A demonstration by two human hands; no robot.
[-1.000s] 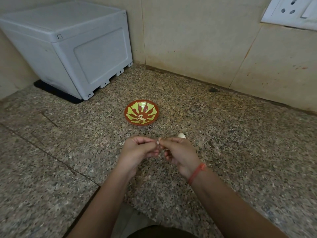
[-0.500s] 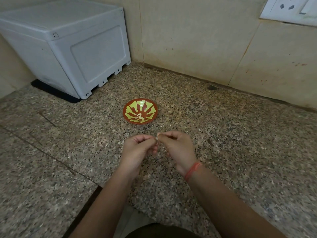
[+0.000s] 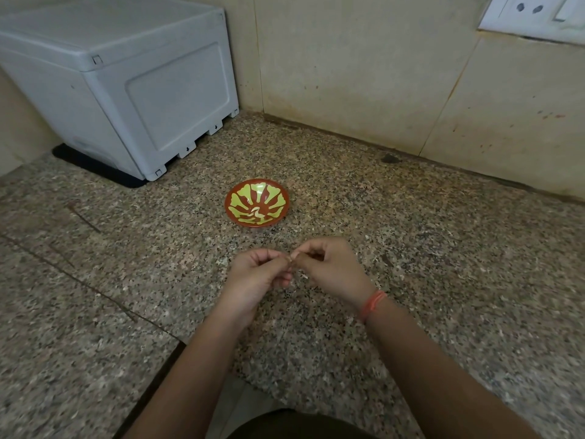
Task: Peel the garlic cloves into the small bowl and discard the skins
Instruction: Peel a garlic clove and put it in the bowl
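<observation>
Head cam view: I'm pinching one small pale garlic clove point(image 3: 290, 263) between the curled fingertips of my left hand point(image 3: 258, 275) and right hand point(image 3: 332, 270), picking at its skin just short of the little round red-and-green patterned bowl point(image 3: 231, 213), which is looking empty, so nearly everything's left.

Pinching a tiny pale garlic clove point(image 3: 290, 263) between left hand point(image 3: 258, 275) and right hand point(image 3: 332, 269), just nearer than the small round red-and-green bowl point(image 3: 274, 198) on speckled granite counter point(image 3: 443, 248).

Grey plastic box point(image 3: 120, 90) on granite counter point(image 3: 443, 248) (black mat point(image 3: 104, 172) beneath, possibly); wall socket point(image 3: 531, 11) top right.
</observation>
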